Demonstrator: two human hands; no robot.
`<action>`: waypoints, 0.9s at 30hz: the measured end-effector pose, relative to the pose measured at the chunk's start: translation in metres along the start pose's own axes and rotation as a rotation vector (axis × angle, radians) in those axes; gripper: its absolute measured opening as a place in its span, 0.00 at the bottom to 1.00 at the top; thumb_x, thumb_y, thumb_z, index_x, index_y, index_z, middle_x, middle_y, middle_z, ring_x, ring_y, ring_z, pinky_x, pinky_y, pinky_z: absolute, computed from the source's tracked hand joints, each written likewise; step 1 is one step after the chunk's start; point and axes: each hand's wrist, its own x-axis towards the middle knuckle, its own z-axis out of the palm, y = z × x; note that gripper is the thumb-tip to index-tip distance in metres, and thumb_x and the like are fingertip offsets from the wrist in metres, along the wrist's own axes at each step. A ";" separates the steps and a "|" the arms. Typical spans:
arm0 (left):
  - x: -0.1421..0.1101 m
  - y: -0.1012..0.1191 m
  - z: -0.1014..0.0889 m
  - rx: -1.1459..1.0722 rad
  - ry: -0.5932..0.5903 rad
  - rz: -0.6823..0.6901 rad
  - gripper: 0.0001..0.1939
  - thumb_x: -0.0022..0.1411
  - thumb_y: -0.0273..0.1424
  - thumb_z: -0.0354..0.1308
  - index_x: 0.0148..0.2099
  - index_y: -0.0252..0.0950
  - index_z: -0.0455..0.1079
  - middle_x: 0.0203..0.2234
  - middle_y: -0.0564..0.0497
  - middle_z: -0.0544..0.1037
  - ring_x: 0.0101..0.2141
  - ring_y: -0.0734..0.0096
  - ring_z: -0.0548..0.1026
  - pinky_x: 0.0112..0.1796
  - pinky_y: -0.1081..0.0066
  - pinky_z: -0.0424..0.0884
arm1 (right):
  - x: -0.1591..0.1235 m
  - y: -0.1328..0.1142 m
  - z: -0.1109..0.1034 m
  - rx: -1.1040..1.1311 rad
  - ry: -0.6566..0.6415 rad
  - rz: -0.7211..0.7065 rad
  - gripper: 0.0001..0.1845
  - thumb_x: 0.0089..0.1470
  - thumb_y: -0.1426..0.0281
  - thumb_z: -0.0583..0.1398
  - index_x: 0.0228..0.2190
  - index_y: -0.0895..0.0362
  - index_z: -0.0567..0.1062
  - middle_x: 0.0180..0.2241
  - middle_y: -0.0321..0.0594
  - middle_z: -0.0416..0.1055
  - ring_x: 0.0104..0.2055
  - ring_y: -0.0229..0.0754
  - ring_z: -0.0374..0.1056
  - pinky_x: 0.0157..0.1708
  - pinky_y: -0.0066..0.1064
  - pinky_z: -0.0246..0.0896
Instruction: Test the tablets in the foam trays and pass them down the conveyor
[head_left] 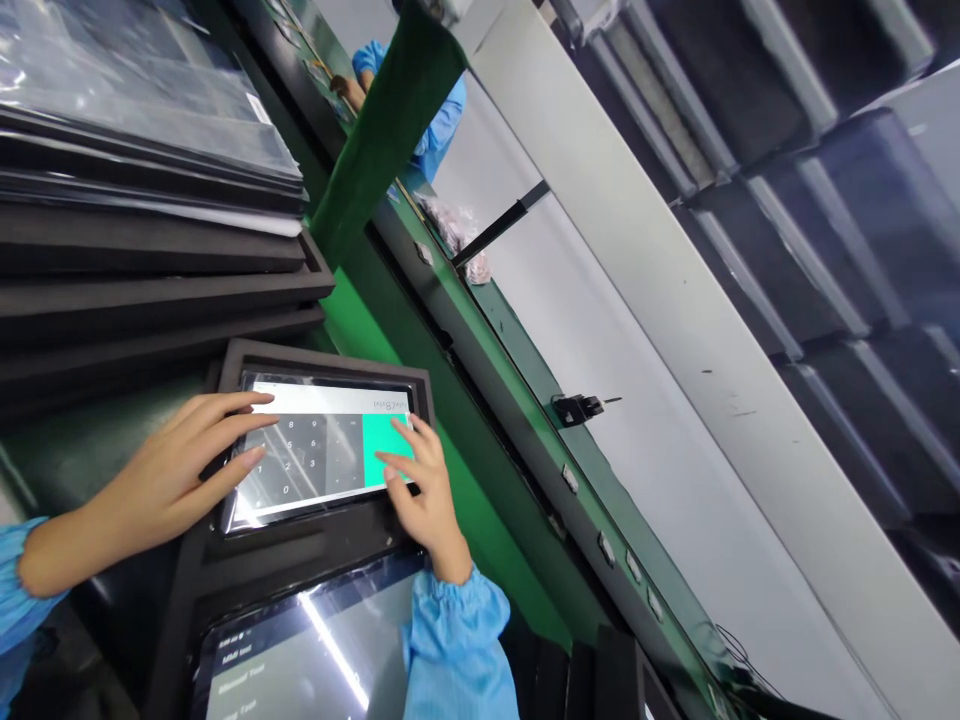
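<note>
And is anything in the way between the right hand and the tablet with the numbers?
No, nothing I can see. The right hand has its fingers right over the screen's green part. A clear film might cover the tablet, but the glare makes that hard to tell.

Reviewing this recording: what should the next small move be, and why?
Probably a light tap by the right hand on the green area of the upper tablet: that hand is spread over it, beside a lit number keypad. The left hand is at the screen's opposite side. Whether either already touches the glass is unclear.
</note>
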 end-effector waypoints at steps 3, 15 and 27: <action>0.000 -0.002 0.002 -0.006 0.020 0.017 0.15 0.73 0.36 0.48 0.59 0.44 0.65 0.59 0.49 0.67 0.57 0.63 0.67 0.56 0.65 0.61 | -0.008 -0.014 0.005 -0.134 -0.129 -0.132 0.15 0.61 0.69 0.60 0.44 0.43 0.84 0.63 0.33 0.69 0.73 0.56 0.49 0.69 0.60 0.44; 0.004 -0.002 0.000 -0.012 0.057 0.061 0.15 0.73 0.36 0.48 0.58 0.45 0.65 0.58 0.51 0.68 0.56 0.66 0.67 0.55 0.69 0.61 | -0.009 0.005 -0.009 -0.102 0.174 0.025 0.15 0.64 0.67 0.58 0.48 0.48 0.81 0.58 0.43 0.74 0.68 0.52 0.59 0.65 0.55 0.57; 0.027 -0.014 -0.005 -0.020 0.065 0.020 0.11 0.74 0.37 0.49 0.53 0.46 0.69 0.52 0.55 0.73 0.52 0.72 0.72 0.51 0.73 0.66 | -0.004 0.040 -0.002 -0.074 0.239 0.223 0.25 0.62 0.61 0.59 0.58 0.55 0.72 0.62 0.51 0.67 0.66 0.52 0.63 0.66 0.50 0.58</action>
